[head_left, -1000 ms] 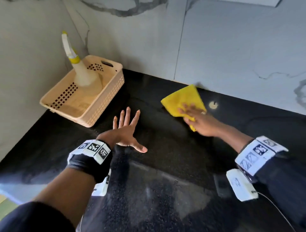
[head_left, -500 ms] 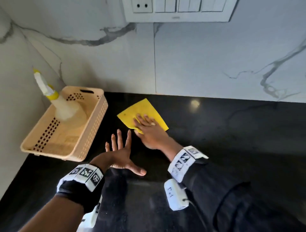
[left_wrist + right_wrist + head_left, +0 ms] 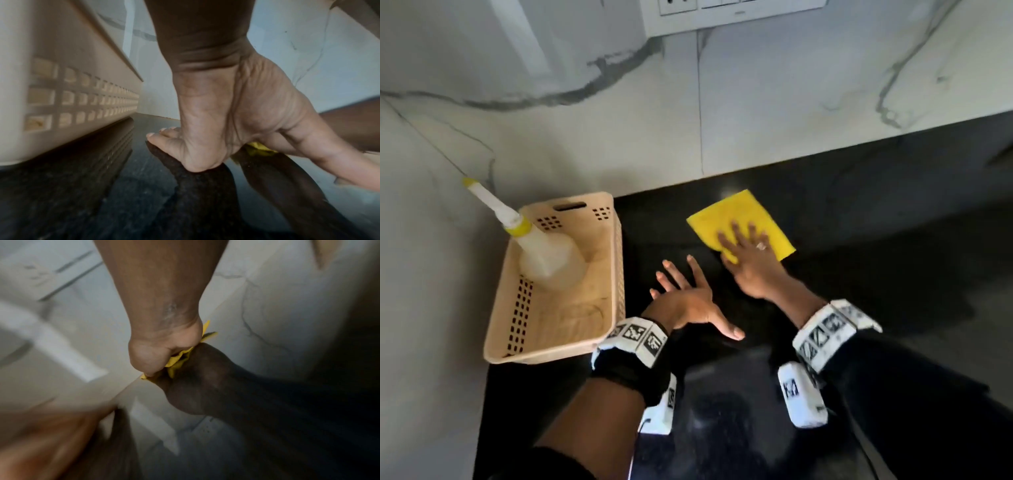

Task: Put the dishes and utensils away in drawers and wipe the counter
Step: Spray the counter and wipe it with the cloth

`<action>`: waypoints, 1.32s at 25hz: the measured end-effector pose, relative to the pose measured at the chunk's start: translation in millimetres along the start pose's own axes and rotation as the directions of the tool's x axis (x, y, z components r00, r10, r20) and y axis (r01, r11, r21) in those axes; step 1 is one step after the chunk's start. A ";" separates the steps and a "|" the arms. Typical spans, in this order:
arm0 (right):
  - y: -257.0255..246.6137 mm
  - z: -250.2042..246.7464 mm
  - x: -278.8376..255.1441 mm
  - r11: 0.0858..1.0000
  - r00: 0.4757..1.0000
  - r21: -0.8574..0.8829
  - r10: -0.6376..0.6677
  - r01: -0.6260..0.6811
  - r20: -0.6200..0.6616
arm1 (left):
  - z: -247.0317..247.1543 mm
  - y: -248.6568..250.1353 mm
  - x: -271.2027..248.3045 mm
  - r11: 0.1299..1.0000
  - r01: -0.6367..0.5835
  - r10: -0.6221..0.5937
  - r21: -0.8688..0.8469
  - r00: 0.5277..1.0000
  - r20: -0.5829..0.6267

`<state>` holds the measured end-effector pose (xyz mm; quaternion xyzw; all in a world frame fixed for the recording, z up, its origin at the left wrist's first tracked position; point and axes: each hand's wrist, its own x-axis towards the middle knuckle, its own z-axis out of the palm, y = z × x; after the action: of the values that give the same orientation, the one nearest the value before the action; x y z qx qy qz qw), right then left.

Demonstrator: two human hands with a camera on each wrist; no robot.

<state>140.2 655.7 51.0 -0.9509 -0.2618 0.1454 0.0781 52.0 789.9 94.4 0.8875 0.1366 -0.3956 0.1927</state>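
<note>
Cloth (image 3: 739, 219) slid right again after sweeping toward basket (image 3: 616, 274); our right hand (image 3: 748, 260) flat on it, left hand (image 3: 688, 301) spread on worktop (image 3: 876, 274). Wiping continues.

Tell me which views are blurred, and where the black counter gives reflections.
Head view: mild blur on the right hand over the yellow cloth; the counter shows a pale sheen near its front edge. Left wrist view: the basket is soft up close and mirrored in the counter. Right wrist view: heavily blurred, backsplash smeared.

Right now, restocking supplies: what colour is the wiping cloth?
Yellow cloth, clearest in the head view.
</note>
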 end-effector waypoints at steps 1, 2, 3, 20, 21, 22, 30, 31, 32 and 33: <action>-8.0 8.8 -31.3 0.999 0.999 0.017 -0.040 0.040 0.016 | 1.6 -2.2 -0.7 1.000 -0.022 0.022 -0.003 1.000 -0.022; -11.9 15.0 -59.7 0.996 0.996 0.039 -0.080 0.079 0.025 | 2.0 -4.6 -2.5 0.998 -0.047 0.044 -0.042 0.997 -0.067; -11.8 20.2 -86.6 0.992 0.993 0.049 -0.114 0.113 0.030 | 3.1 -7.2 -4.2 0.992 -0.078 0.065 -0.100 0.990 -0.128; -32.2 19.5 -96.7 0.985 0.985 0.053 -0.168 0.166 0.039 | -17.0 5.6 16.0 0.482 -0.408 -0.232 -0.776 0.794 -0.562; -11.8 12.7 -90.1 0.995 0.997 0.078 -0.072 0.070 0.033 | -19.6 14.4 21.6 0.533 -0.396 -0.205 -0.748 0.797 -0.568; 9.1 6.1 -87.0 0.995 0.999 0.096 0.023 -0.026 0.025 | -23.4 24.2 28.3 0.622 -0.355 -0.167 -0.698 0.811 -0.560; 144.6 -30.4 -85.6 0.799 0.829 0.249 0.558 -0.548 0.033 | -72.0 98.3 68.5 0.983 0.043 -0.085 -0.181 0.969 -0.234; 150.1 -32.8 -79.1 0.784 0.811 0.241 0.584 -0.573 0.029 | -73.2 101.1 75.5 0.983 0.065 -0.100 -0.170 0.972 -0.212; 154.9 -36.1 -69.9 0.778 0.803 0.227 0.595 -0.585 0.028 | -73.4 102.8 81.7 0.981 0.083 -0.116 -0.173 0.975 -0.189; 158.6 -40.2 -57.3 0.777 0.801 0.221 0.597 -0.589 0.037 | -73.1 102.7 85.5 0.978 0.091 -0.124 -0.187 0.977 -0.173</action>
<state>181.3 488.0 66.9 -0.9725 0.0701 0.1741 0.1382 195.6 739.2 98.7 0.8907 0.2366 -0.3081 0.2360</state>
